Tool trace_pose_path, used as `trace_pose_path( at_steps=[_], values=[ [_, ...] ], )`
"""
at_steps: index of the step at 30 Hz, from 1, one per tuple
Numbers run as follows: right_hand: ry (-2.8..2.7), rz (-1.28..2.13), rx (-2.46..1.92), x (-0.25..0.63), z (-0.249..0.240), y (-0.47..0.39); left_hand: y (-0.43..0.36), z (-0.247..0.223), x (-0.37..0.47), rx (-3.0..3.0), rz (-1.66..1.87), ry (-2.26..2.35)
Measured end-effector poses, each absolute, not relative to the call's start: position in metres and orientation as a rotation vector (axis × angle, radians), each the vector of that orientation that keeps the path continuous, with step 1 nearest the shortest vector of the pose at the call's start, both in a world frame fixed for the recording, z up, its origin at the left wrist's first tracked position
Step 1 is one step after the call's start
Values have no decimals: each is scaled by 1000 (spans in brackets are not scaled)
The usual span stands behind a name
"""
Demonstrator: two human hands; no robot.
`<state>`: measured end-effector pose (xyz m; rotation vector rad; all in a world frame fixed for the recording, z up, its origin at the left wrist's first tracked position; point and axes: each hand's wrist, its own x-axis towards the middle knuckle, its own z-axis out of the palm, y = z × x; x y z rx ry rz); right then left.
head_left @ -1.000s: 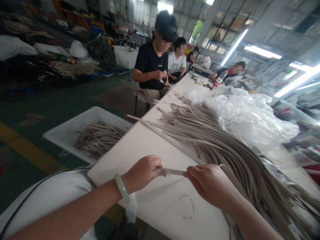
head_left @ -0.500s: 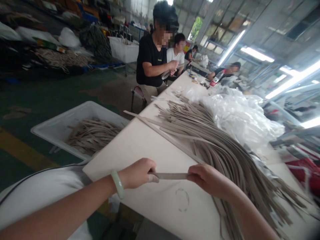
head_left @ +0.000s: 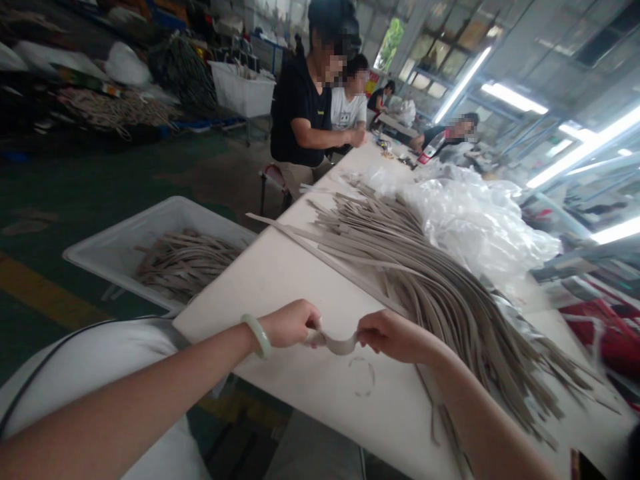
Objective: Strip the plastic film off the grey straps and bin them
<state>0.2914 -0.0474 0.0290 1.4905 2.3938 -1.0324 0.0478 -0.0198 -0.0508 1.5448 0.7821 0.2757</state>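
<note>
A short stretch of a flat grey-beige strap [head_left: 341, 346] sags in a curve between my two hands, over the near part of the white table [head_left: 280, 280]. My left hand [head_left: 295, 324], with a pale green bangle at its wrist, is closed on one side of the strap. My right hand [head_left: 390, 332] pinches it on the other side. To the right of my hands lies a long heap of similar straps [head_left: 425, 280], fanned across the tabletop. Where the held strap's ends run is hidden by my hands and forearm.
A white bin [head_left: 125, 233] holding more straps stands on the floor left of the table. Crumpled clear plastic [head_left: 480, 220] lies behind the heap. Co-workers sit farther along the table, the nearest person [head_left: 305, 113] in a black shirt. A bottle [head_left: 431, 148] stands at the far end.
My hands have come closer together, and the strap between them has gone from taut and straight to slack and curved. The nearest co-worker's hands have moved toward the table.
</note>
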Motion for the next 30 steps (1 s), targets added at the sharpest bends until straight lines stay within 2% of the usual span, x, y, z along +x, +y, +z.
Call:
trace_pose_path(
  at_steps=[3,9,17,25,30],
  values=[
    [2436,-966,1446,279,27,-44,-23,-51,49,1530,260,741],
    [2421,-827,1637,311,49,-32,-19,-42,39,1534,328,827],
    [2488,-809,1485,275,49,-22,-14,-52,60,1558,400,926],
    [2553,-876,1427,299,66,-5,-7,-26,53,1477,390,853],
    [2512,-1016,1444,286,55,-2,-11,-29,57,1520,448,878]
  ],
)
